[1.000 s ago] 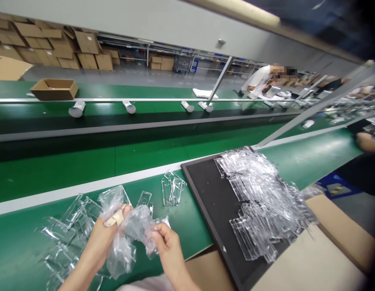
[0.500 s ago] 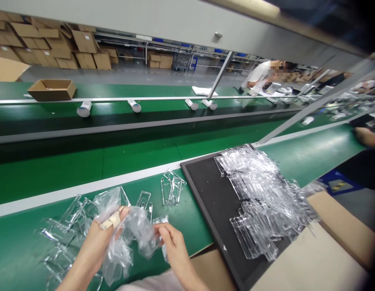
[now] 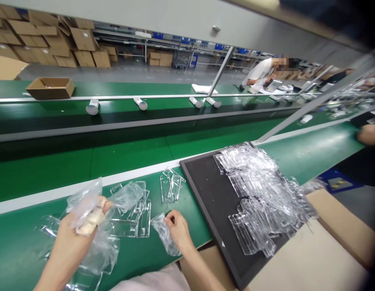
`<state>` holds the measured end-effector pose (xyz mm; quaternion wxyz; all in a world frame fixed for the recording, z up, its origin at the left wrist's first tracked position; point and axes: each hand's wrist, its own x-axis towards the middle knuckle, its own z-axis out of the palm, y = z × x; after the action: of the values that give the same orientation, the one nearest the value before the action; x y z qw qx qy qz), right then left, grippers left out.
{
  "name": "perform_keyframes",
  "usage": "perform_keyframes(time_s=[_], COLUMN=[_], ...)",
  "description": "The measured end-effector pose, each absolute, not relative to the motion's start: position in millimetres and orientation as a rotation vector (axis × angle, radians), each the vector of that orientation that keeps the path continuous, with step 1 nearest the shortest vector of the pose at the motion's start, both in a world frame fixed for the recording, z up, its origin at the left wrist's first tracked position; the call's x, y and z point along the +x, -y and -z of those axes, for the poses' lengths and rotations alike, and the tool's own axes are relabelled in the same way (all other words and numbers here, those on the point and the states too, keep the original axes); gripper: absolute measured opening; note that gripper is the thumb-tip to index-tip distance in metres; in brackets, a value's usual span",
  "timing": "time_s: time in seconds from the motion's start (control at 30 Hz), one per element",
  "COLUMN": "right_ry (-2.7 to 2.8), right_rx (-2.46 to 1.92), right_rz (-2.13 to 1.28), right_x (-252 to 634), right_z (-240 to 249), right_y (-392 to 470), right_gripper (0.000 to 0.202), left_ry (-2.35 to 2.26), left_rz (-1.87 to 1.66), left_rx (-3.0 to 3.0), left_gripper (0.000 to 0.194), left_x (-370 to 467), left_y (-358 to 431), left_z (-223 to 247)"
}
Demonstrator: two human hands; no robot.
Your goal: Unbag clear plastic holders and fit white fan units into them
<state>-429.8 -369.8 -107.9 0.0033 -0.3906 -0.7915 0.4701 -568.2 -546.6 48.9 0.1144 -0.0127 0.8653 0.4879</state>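
My left hand (image 3: 72,234), with pale wraps on its fingers, is closed around crumpled clear plastic bags (image 3: 101,252) that spill out above and below it. My right hand (image 3: 179,229) pinches a smaller clear plastic bag (image 3: 163,234) close to the bench edge. Between the hands, clear plastic frames (image 3: 144,220) lie loosely on the green bench (image 3: 17,246), partly covered by bag film. More frames lie under and left of my left hand, half hidden. Beyond my right hand sits a small group of clear frames (image 3: 170,188).
To the right, a black tray (image 3: 205,182) bears a large heap of clear frames (image 3: 256,182). Cardboard (image 3: 299,258) stands by its near edge. White cylindrical items (image 3: 93,107) lie on the far belt. A co-worker (image 3: 261,72) is across the line; another person's hand (image 3: 370,133) shows at far right.
My left hand has moved left with the bags, baring frames between the hands. My right hand has shifted slightly right with the small bag. White items on the far belt have shifted right.
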Motion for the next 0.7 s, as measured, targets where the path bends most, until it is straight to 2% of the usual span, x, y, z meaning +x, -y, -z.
perform_keyframes(time_s=[0.13, 0.27, 0.33, 0.4, 0.47, 0.57, 0.7], right_ry=[2.368, 2.237, 2.154, 2.119, 2.166, 2.287, 2.465], right_rx=[-1.164, -1.040, -0.966, -0.894, -0.838, -0.735, -0.439], right_rz=[-1.721, -1.869, -1.996, -2.059, -1.993, -1.828, -1.546], right_x=[-427, -422, -419, -416, -415, -416, -420], right_z=[105, 86, 69, 50, 29, 0, -18], right_y=[363, 365, 367, 368, 369, 367, 361], right_gripper=[0.013, 0.004, 0.022, 0.024, 0.015, 0.019, 0.016], left_ry=[-2.471, -2.336, -2.293, -2.234, -2.145, -2.080, -2.081], left_rz=[-1.461, -1.479, -1.499, -1.517, -1.534, -1.525, -1.467], left_rx=[-0.012, 0.066, 0.056, 0.088, 0.133, 0.134, 0.183], left_gripper=[0.039, 0.036, 0.034, 0.033, 0.032, 0.039, 0.040], left_x=[-571, -572, -572, -570, -567, -561, -555], left_y=[550, 556, 559, 560, 560, 556, 553], left_z=[-53, -50, -46, -42, -40, -41, -45])
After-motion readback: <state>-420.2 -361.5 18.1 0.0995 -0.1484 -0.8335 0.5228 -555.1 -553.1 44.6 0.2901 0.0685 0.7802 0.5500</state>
